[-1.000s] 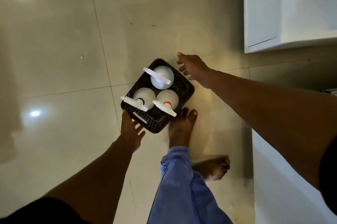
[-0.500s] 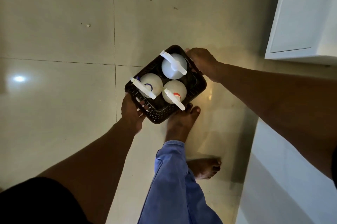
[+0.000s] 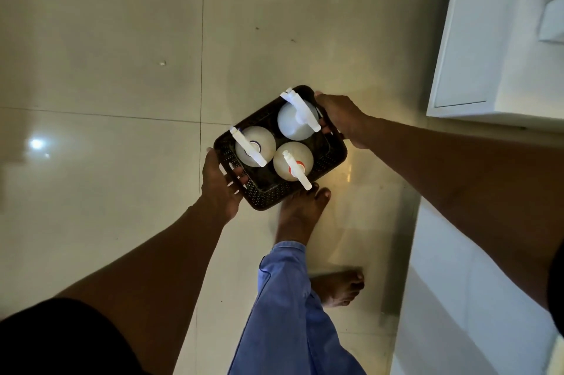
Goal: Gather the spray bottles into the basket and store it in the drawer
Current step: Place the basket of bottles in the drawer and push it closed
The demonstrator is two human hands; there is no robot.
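Note:
A dark perforated basket (image 3: pixel 331 161) hangs in the air above the tiled floor, held at both ends. My left hand (image 3: pixel 218 184) grips its near-left end and my right hand (image 3: pixel 341 116) grips its far-right end. Three white spray bottles stand upright inside, seen from above: one at the far right (image 3: pixel 290 124), one at the left with a blue collar (image 3: pixel 259 142), and one at the near side with a red collar (image 3: pixel 297 158). Their white trigger heads point up and outward.
White cabinets (image 3: pixel 494 48) stand at the upper right and a white unit (image 3: pixel 476 298) at the lower right. My bare feet (image 3: pixel 300 216) and a blue trouser leg (image 3: pixel 287 313) are below the basket. Glossy floor tiles spread to the left.
My right hand has closed on the basket's far end, where a second ago it was open beside it. The basket sits higher and nearer the middle of the view, carried by both hands.

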